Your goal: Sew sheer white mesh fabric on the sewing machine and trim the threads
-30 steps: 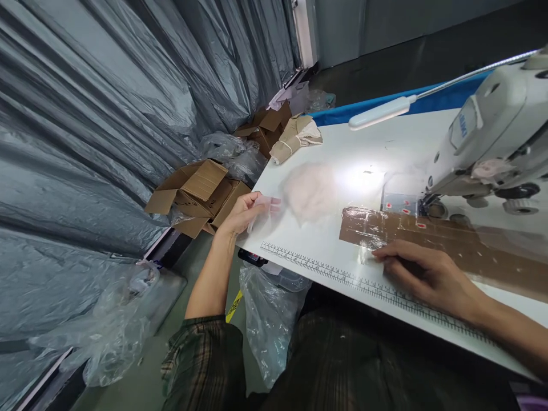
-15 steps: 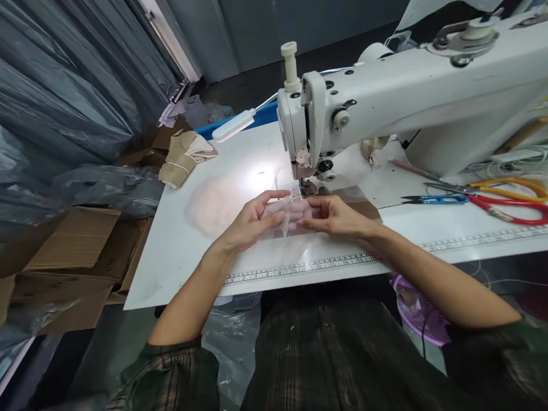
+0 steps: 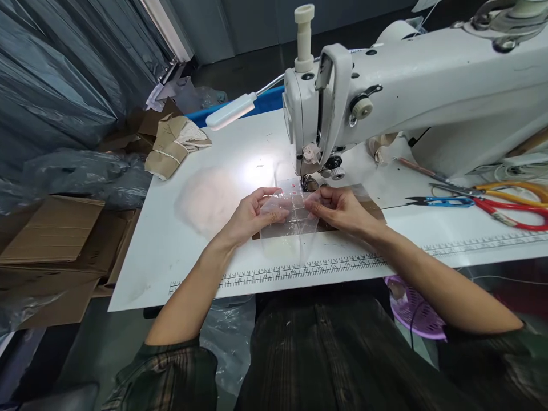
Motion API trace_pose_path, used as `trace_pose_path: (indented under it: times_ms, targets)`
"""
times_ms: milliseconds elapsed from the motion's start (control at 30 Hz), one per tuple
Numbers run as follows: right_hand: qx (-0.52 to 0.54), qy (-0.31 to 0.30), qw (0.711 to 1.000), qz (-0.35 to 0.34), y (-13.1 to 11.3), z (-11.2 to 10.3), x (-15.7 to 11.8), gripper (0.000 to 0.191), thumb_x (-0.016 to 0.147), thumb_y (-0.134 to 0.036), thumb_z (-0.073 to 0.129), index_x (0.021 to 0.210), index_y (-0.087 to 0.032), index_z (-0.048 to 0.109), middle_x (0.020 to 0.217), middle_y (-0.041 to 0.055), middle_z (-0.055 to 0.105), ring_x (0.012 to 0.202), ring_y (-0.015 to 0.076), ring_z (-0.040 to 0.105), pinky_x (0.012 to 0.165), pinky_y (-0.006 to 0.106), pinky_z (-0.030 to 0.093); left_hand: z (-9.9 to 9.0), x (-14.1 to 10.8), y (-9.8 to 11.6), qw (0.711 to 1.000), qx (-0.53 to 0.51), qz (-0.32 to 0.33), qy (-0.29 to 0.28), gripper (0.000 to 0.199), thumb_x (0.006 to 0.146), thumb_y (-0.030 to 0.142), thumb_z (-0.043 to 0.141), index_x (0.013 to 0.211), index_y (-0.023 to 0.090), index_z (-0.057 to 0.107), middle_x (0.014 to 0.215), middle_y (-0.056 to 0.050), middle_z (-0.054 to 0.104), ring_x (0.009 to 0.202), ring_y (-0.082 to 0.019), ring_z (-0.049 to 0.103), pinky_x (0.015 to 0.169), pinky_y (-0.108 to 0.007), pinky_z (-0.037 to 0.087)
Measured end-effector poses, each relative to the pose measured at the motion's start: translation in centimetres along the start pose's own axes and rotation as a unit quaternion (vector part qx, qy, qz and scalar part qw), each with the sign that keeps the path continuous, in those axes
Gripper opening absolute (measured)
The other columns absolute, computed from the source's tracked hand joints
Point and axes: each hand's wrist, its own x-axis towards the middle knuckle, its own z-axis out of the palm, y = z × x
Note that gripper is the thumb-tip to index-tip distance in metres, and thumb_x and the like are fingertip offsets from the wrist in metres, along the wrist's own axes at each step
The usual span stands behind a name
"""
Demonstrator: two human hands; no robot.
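Note:
A sheer, pale piece of fabric (image 3: 291, 214) with small red marks near its top lies just in front of the needle of a white sewing machine (image 3: 394, 80). My left hand (image 3: 256, 214) pinches its left side between thumb and fingers. On the right side, my right hand (image 3: 338, 206) grips the same fabric, close to the presser foot (image 3: 309, 184). The fabric's lower part hangs toward the ruler strip. Beneath it shows a brown flat piece (image 3: 371, 212), partly covered by my right hand.
A lit lamp (image 3: 231, 112) shines left of the needle. A tied cloth bundle (image 3: 171, 145) sits at the table's left edge. Red-handled scissors (image 3: 509, 216) and blue snips (image 3: 449, 201) lie at right. Cardboard boxes (image 3: 55, 228) stand left; a purple basket (image 3: 413, 311) is below.
Both hands have spread the sheer fabric flatter, and its lower part now extends nearer the ruler strip. The camera view has shifted slightly closer to the machine.

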Motion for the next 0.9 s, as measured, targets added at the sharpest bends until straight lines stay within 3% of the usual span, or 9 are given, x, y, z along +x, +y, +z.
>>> trace_pose_path:
  times_ms: [100,233,333,467,633,767,900]
  targets:
    - [0.02,-0.019,0.999,0.035,-0.3,-0.5,0.1,0.043,0.084,-0.062,0.069,0.084,-0.02,0.068,0.074,0.0048,0.07,0.064,0.0146,0.062,0.052,0.026,0.052,-0.1,0.0,0.0,0.999,0.026,0.002,0.033,0.053,0.072,0.03,0.084,0.119,0.018,0.062,0.103,-0.008,0.075,0.082,-0.019,0.073,0.079,-0.036,0.063]
    - [0.083,-0.014,0.991,0.106,-0.7,-1.1,0.2,0.048,0.09,-0.065,0.057,0.091,-0.019,0.071,0.084,0.0092,0.075,0.071,0.0177,0.069,0.064,0.031,0.062,-0.8,0.2,-0.2,0.997,0.037,0.025,0.07,0.05,0.07,0.029,0.083,0.116,0.019,0.065,0.095,-0.007,0.074,0.089,-0.023,0.072,0.074,-0.037,0.063]
    - [0.088,-0.005,0.989,0.117,-0.9,-1.1,0.3,0.053,0.092,-0.068,0.053,0.094,-0.018,0.071,0.085,0.0109,0.076,0.071,0.0184,0.071,0.064,0.031,0.063,-1.1,0.3,-0.2,0.996,0.038,0.024,0.078,0.05,0.069,0.029,0.084,0.114,0.018,0.066,0.091,-0.006,0.073,0.086,-0.023,0.071,0.072,-0.037,0.063]
    - [0.018,-0.018,0.996,0.09,-0.7,-0.9,0.1,0.042,0.091,-0.059,0.062,0.092,-0.017,0.069,0.085,0.009,0.074,0.072,0.0163,0.07,0.062,0.028,0.06,-0.9,0.2,0.0,0.995,0.047,0.022,0.085,0.049,0.069,0.03,0.084,0.113,0.018,0.066,0.09,-0.006,0.073,0.081,-0.02,0.069,0.07,-0.035,0.061]
    - [-0.188,0.016,0.982,0.005,-0.6,-1.0,-0.1,0.023,0.086,-0.04,0.068,0.088,-0.017,0.069,0.069,0.0018,0.066,0.06,0.0134,0.059,0.055,0.026,0.046,-1.0,-0.2,0.6,0.994,0.06,-0.007,0.093,0.046,0.075,0.03,0.081,0.115,0.015,0.064,0.084,-0.004,0.071,0.065,-0.012,0.064,0.065,-0.026,0.056]
    - [-0.231,-0.01,0.973,-0.021,-0.6,-0.8,-0.2,0.023,0.089,-0.039,0.06,0.085,-0.017,0.067,0.064,0.0004,0.062,0.056,0.0129,0.053,0.053,0.027,0.041,-0.6,-0.4,0.8,0.995,0.078,-0.035,0.051,0.042,0.077,0.031,0.078,0.112,0.014,0.063,0.076,-0.002,0.068,0.059,-0.01,0.06,0.056,-0.023,0.052]
    - [-0.256,-0.029,0.965,-0.043,-0.3,-0.8,-0.5,0.028,0.09,-0.045,0.058,0.086,-0.019,0.068,0.066,0.0013,0.063,0.058,0.0144,0.054,0.055,0.028,0.041,0.0,-1.9,1.2,0.99,0.134,-0.046,0.027,0.032,0.081,0.035,0.073,0.106,0.015,0.068,0.083,-0.003,0.068,0.061,-0.011,0.06,0.045,-0.018,0.045]
